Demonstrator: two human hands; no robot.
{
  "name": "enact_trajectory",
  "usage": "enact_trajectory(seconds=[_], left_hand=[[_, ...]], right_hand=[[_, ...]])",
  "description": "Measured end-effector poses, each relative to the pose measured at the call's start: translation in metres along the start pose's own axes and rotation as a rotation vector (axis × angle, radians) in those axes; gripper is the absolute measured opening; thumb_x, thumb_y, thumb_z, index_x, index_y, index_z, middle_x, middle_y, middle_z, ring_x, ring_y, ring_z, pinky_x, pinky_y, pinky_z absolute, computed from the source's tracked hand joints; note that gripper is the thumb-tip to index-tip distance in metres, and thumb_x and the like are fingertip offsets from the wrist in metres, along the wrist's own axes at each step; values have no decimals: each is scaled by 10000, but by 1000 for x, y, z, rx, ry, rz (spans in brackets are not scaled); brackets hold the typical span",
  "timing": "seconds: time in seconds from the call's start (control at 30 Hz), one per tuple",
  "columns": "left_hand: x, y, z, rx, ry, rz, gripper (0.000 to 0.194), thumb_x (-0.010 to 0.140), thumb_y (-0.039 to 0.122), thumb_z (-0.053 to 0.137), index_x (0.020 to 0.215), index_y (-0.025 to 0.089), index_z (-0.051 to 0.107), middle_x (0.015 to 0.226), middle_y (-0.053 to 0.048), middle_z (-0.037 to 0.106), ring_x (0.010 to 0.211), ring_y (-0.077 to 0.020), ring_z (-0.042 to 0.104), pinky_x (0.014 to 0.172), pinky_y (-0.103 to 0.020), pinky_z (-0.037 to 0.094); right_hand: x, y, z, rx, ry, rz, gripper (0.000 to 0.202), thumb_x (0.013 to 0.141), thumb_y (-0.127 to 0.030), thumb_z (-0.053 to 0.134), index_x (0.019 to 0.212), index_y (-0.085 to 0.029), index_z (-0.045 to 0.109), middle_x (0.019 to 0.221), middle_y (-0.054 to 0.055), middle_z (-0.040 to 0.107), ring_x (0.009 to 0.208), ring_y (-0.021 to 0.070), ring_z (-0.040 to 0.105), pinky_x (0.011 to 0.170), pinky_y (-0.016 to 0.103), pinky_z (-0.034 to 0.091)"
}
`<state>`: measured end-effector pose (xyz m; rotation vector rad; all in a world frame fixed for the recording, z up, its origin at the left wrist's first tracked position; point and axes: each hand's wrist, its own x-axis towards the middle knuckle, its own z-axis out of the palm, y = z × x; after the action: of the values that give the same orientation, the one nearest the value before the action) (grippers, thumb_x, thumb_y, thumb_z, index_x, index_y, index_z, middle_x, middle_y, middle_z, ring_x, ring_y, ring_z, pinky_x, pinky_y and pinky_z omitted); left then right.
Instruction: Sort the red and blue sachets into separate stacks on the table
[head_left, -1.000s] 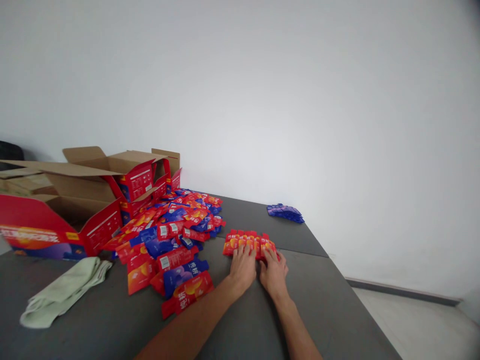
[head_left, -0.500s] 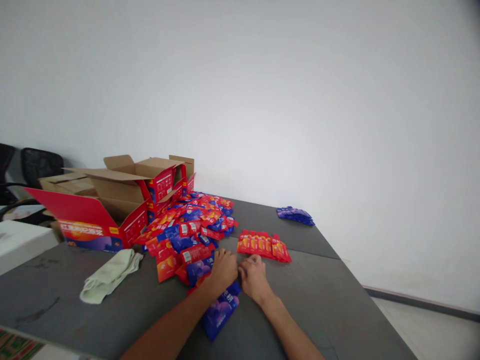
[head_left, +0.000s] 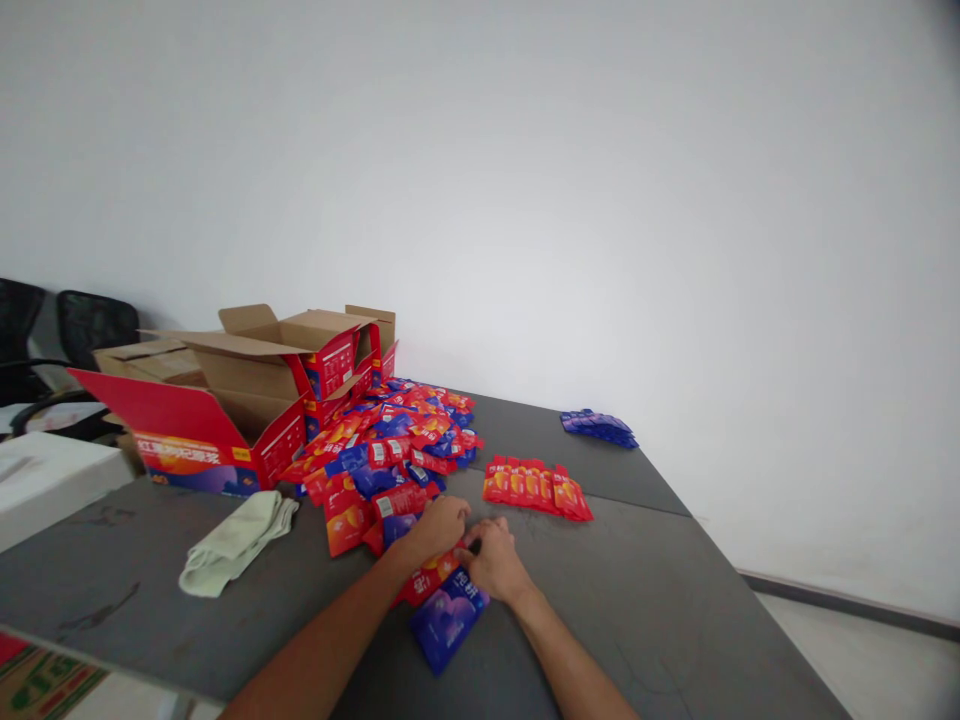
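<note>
My left hand (head_left: 444,524) is over the near edge of the pouch heap, its fingers curled and what they hold hidden. Close beside it, my right hand (head_left: 496,560) is bent inward, fingers and thumb curled, at the upper ends of two pouches. One is a red pouch (head_left: 430,578), partly covered by my left forearm. The other is a blue-purple pouch (head_left: 448,622), lying flat and slanted on the dark table (head_left: 600,610). Whether the right fingers grip either pouch cannot be made out. Beyond my hands lies a neat overlapping row of red pouches (head_left: 534,487).
A loose heap of red and blue pouches (head_left: 397,430) spreads along the left. Behind it stand open red cartons (head_left: 281,440). A folded pale cloth (head_left: 238,545) and a white box (head_left: 67,480) lie further left. Stacked blue pouches (head_left: 598,427) rest near the far right edge, by the wall.
My right hand has shifted slightly down and left, onto the pouches' upper ends. More of the red pouch now shows beside the blue one. The view has turned slightly left.
</note>
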<state>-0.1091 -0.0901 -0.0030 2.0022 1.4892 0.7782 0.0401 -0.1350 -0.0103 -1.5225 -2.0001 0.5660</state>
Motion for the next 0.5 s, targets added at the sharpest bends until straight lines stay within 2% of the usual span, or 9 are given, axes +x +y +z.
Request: enact_trajectory(seconds=[0.13, 0.27, 0.37, 0.43, 0.5], left_hand=[[12, 5, 7, 44, -17, 57, 257, 808, 234, 448, 682, 174, 663, 724, -48, 668, 736, -168, 578, 671, -257, 370], [23, 15, 5, -76, -18, 99, 404, 881, 380, 414, 612, 146, 604, 579, 0, 560, 592, -129, 480, 554, -248, 288], [26, 19, 4, -295, -92, 117, 393, 858, 447, 469, 729, 127, 660, 655, -2, 616, 613, -130, 510, 557, -234, 322], [28, 18, 7, -417, -144, 131, 313, 805, 402, 549, 820, 121, 686, 737, -18, 667, 657, -142, 556, 587, -232, 368], [31, 17, 13, -477, -138, 125, 266, 766, 352, 588, 837, 117, 690, 757, -30, 686, 676, -151, 580, 609, -236, 394]], right_hand=[[9, 11, -5, 283, -22, 57, 127, 716, -304, 662, 701, -180, 684, 737, 24, 676, 713, 176, 572, 641, 255, 404], [11, 28, -21, 509, 61, 78, 195, 729, -373, 678, 736, -180, 652, 714, -2, 639, 677, 152, 545, 621, 242, 394], [9, 37, -32, 618, 120, 104, 225, 748, -396, 678, 734, -184, 604, 676, -25, 579, 637, 128, 493, 592, 233, 367], [9, 41, -38, 657, 179, 113, 240, 753, -396, 682, 716, -186, 571, 659, -37, 535, 625, 119, 462, 587, 230, 355], [9, 41, -42, 675, 217, 111, 254, 756, -401, 688, 713, -184, 562, 653, -41, 510, 625, 115, 444, 589, 231, 352]])
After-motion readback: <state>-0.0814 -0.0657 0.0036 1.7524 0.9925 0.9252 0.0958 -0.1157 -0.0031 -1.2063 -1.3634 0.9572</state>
